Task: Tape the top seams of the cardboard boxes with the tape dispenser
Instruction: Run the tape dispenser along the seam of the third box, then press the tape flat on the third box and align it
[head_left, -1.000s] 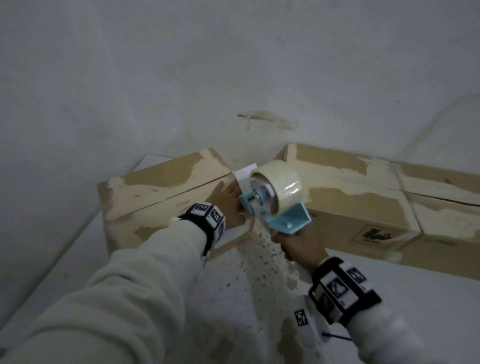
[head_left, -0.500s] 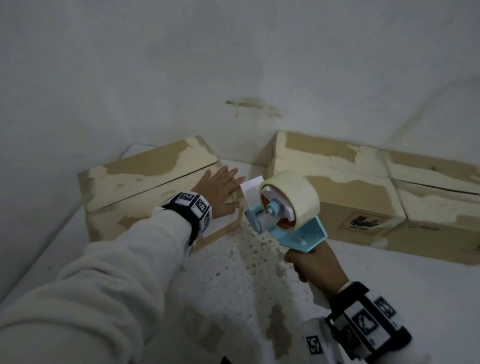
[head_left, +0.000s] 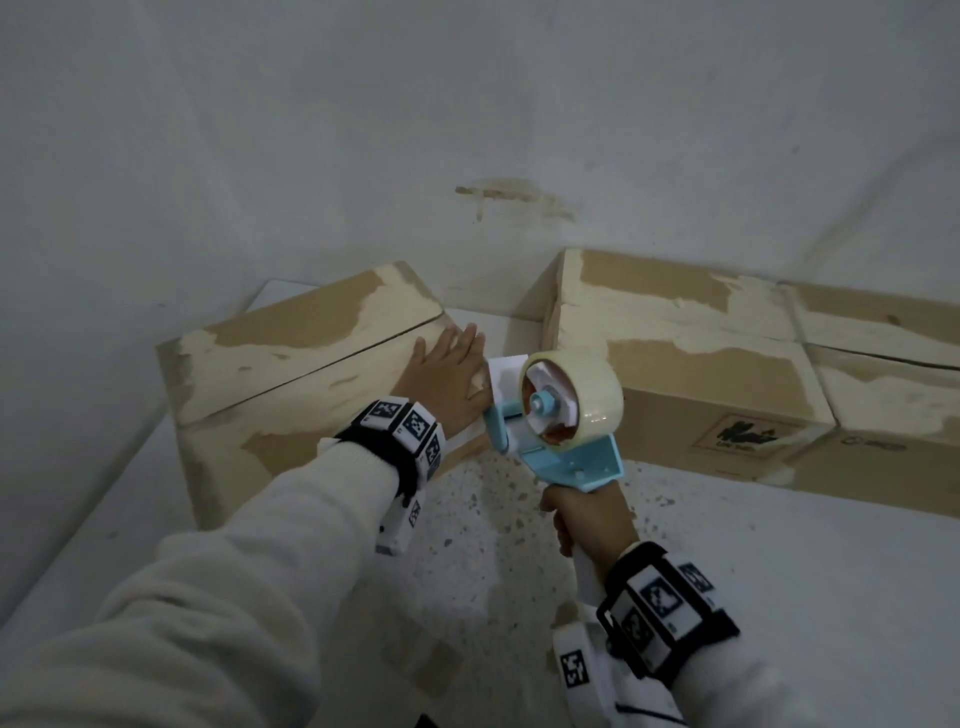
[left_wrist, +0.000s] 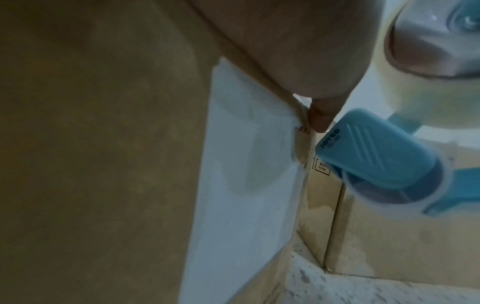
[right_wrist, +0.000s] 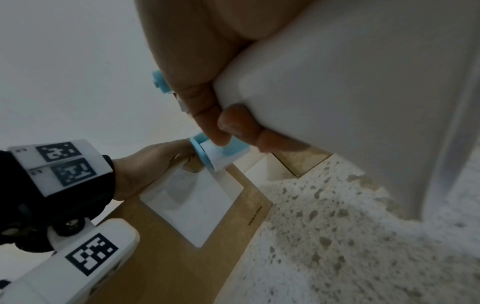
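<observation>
A worn cardboard box (head_left: 291, 364) lies at the left, its top seam running lengthwise. My left hand (head_left: 449, 358) presses flat on the right end of its top, fingers straight. My right hand (head_left: 584, 517) grips the handle of a blue tape dispenser (head_left: 563, 447) carrying a clear tape roll (head_left: 597, 395). The dispenser's front sits at the box's right end, just beside my left hand. In the left wrist view the blue dispenser (left_wrist: 376, 150) is right below my palm. The right wrist view shows my fingers (right_wrist: 233, 123) curled round the white handle (right_wrist: 337, 82).
Two more cardboard boxes (head_left: 670, 353) (head_left: 883, 379) stand in a row against the wall at the right. A white label (right_wrist: 192, 201) is stuck on the left box's near side. The surface in front is white and speckled (head_left: 467, 545). Pale walls close in behind and at left.
The dispenser dropped back from the box's end half a second ago and has come up close against it again. My left hand stays on the right end of the box top.
</observation>
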